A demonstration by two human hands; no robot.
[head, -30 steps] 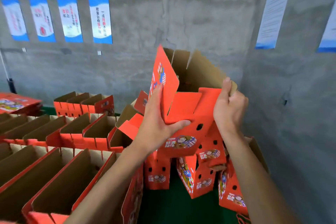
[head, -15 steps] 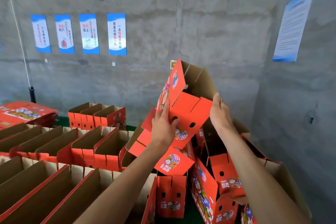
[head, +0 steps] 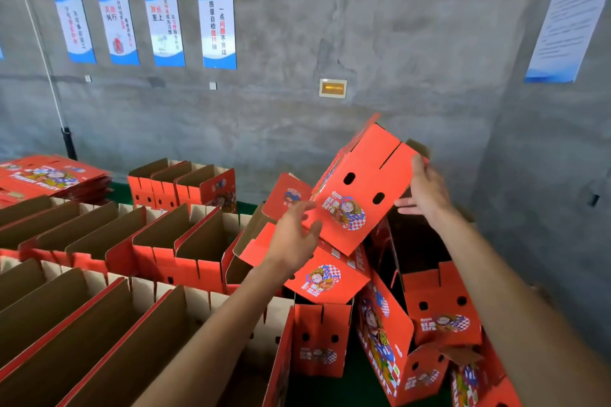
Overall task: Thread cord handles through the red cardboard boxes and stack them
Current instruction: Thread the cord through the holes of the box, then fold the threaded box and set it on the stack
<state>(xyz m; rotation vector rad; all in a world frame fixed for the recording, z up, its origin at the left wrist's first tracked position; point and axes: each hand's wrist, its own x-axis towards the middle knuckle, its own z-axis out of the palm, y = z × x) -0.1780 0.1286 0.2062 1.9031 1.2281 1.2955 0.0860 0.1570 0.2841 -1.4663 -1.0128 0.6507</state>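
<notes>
A red printed cardboard box (head: pixel 360 188) with two oval holes sits tilted on top of a loose pile of similar red boxes (head: pixel 330 277). A red cord (head: pixel 334 165) shows along its upper left edge. My left hand (head: pixel 294 238) is just below and left of the box, fingers spread and relaxed, at its lower corner. My right hand (head: pixel 426 192) has straight fingers at the box's right end, by its brown flap. Neither hand grips the box.
Rows of open red boxes with brown insides (head: pixel 99 274) fill the floor at left and front. Flat printed box blanks (head: pixel 49 175) are stacked at far left. A grey concrete wall with posters (head: pixel 216 25) stands behind, and a wall corner rises at right. Green floor (head: pixel 350 387) shows between boxes.
The box went from being held up in both hands to lying tilted on the pile. Both hands have let go and opened beside it.
</notes>
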